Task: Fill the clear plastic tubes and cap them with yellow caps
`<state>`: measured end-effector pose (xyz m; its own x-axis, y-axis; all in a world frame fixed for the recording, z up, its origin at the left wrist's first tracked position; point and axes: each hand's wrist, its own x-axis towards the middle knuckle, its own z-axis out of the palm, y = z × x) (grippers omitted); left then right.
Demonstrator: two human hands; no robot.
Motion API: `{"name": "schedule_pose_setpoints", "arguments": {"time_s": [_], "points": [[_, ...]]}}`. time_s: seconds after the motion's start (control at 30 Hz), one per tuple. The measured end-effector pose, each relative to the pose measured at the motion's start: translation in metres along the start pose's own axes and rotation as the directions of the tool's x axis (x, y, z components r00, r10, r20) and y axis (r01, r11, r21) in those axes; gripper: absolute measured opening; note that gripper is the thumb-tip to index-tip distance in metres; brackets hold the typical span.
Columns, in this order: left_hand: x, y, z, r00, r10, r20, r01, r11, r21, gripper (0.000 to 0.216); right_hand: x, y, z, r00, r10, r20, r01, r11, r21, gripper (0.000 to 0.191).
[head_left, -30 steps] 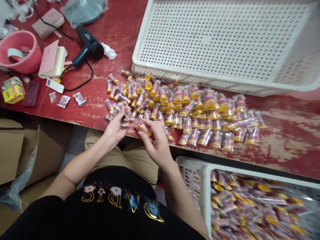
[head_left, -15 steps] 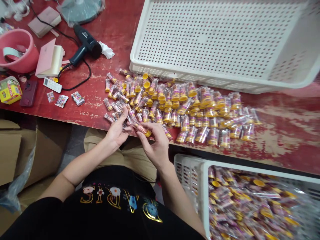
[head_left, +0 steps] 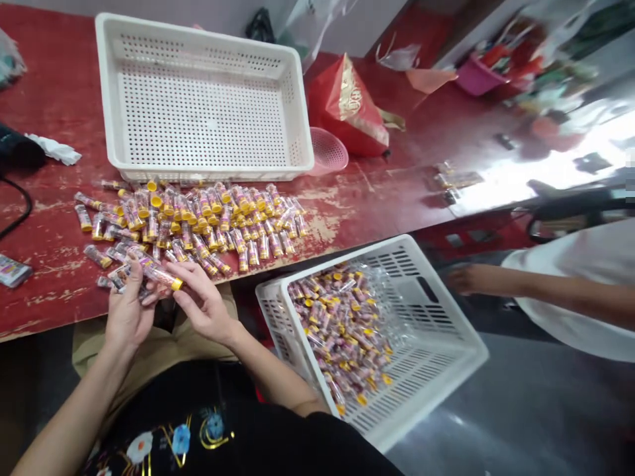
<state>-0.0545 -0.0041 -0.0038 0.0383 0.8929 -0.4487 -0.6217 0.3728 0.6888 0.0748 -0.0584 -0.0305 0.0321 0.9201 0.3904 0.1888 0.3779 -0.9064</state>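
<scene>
My left hand (head_left: 125, 311) and my right hand (head_left: 201, 301) meet at the near edge of the red table (head_left: 49, 92). Between their fingers they pinch a small clear tube with a yellow cap (head_left: 157, 272), wrapped in film. My left hand also grips several more tubes against its palm. Just beyond my fingers lies a spread of many such yellow-capped tubes (head_left: 198, 215) in rough rows. A white perforated basket (head_left: 426, 344) at my right knee is partly filled with the same wrapped tubes.
An empty white perforated tray (head_left: 198, 99) sits behind the tubes. A red bag (head_left: 347, 106) and a small pink basket (head_left: 327, 151) lie beside it. Another person's arm (head_left: 526, 287) and white sleeve reach in from the right. A black cord (head_left: 14, 211) crosses the far left.
My view has swung sharply to the right, bringing the basket of tubes, the red bag and another person into sight. My hands still work one tube together at the table's edge.
</scene>
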Motion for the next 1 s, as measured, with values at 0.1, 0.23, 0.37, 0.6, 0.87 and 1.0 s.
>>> {"name": "schedule_pose_setpoints", "arguments": {"time_s": [0.1, 0.23, 0.37, 0.6, 0.87, 1.0], "points": [[-0.008, -0.002, 0.002, 0.999, 0.046, -0.013, -0.045, 0.997, 0.067, 0.052, -0.003, 0.003, -0.002, 1.0, 0.008, -0.01, -0.007, 0.996, 0.093, 0.04], [-0.018, -0.01, 0.004, 0.999, 0.045, -0.025, -0.041, 0.987, 0.153, 0.049, 0.0, 0.009, 0.001, 0.988, 0.054, -0.142, -0.042, 0.995, 0.086, 0.035], [-0.02, -0.014, 0.004, 0.994, 0.109, -0.015, -0.105, 0.978, 0.179, 0.046, 0.005, 0.009, 0.003, 0.981, 0.092, -0.169, -0.084, 0.995, 0.055, 0.027], [-0.022, -0.014, 0.013, 0.995, 0.096, 0.036, -0.101, 0.978, 0.182, 0.042, 0.009, 0.009, 0.005, 0.95, 0.152, -0.272, -0.137, 0.988, 0.073, 0.02], [-0.017, -0.016, 0.013, 0.992, 0.114, 0.049, -0.121, 0.976, 0.181, 0.038, 0.016, 0.007, 0.006, 0.945, 0.104, -0.31, -0.111, 0.994, -0.006, 0.02], [-0.016, -0.017, 0.01, 0.994, 0.105, 0.038, -0.11, 0.98, 0.169, 0.04, 0.016, 0.009, 0.009, 0.939, 0.137, -0.315, -0.137, 0.99, 0.021, 0.023]]}}
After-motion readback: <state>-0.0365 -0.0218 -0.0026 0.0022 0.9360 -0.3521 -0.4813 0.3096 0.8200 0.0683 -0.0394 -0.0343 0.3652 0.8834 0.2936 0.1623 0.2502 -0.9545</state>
